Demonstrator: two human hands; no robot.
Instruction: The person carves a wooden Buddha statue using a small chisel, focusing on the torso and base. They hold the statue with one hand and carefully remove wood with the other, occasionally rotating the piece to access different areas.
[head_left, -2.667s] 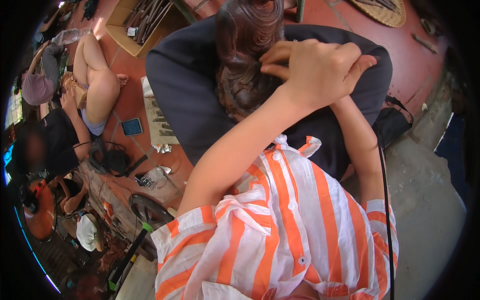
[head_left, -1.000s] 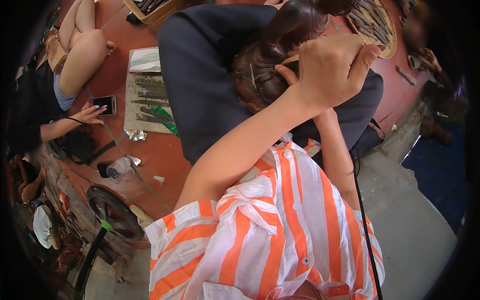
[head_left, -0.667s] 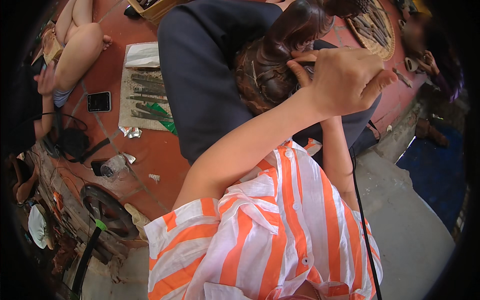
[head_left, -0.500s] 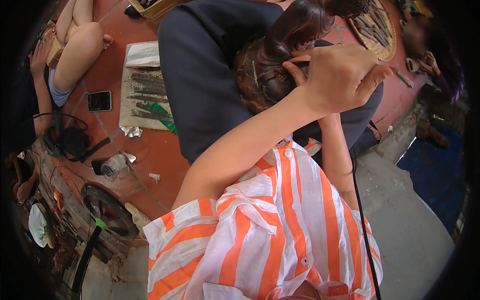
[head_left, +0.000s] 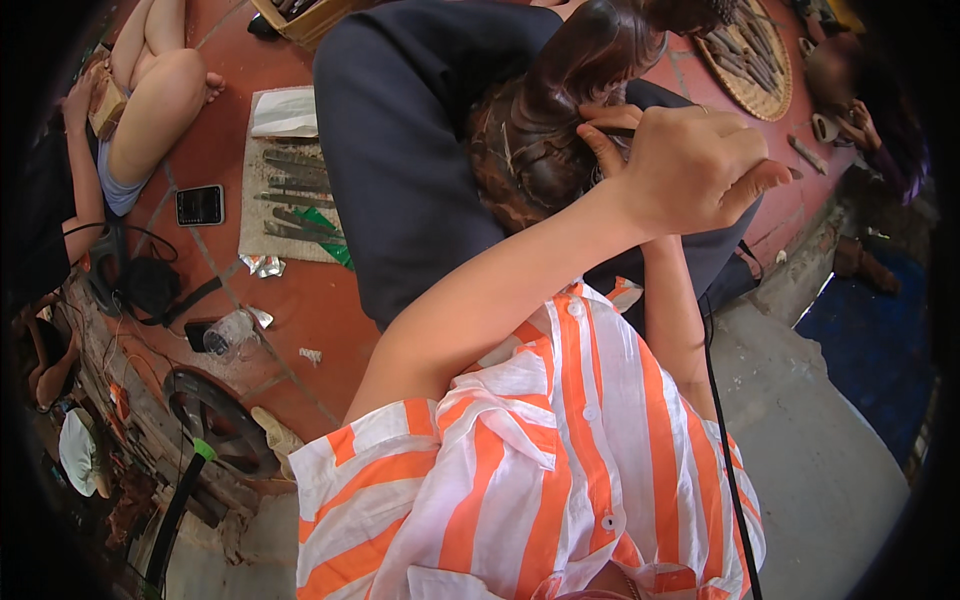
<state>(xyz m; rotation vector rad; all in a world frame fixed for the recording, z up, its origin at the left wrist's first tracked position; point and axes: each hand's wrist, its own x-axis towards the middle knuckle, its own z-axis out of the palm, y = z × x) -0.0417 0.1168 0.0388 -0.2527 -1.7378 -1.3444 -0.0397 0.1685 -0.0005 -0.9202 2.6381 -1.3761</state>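
A dark brown carved wooden figure with a glossy surface leans across my lap, its top cut off by the upper edge. My left forearm crosses my body, and my left hand is closed in a fist beside the figure. A dark tip at its thumb and a dark strip at the other side suggest a thin tool inside it, mostly hidden. Partly behind it, my right hand has its fingers against the figure's side, with the dark strip passing close by them. The rest of that hand is covered.
On the tiled floor at left lie several flat files on a mat, a phone and a plastic cup. A person sits there with a wooden block. A round basket of tools stands at far right, near another person.
My left fist has shifted slightly right and toward me, and the dark tip now shows past its thumb. The person at left has moved a hand on the wooden block.
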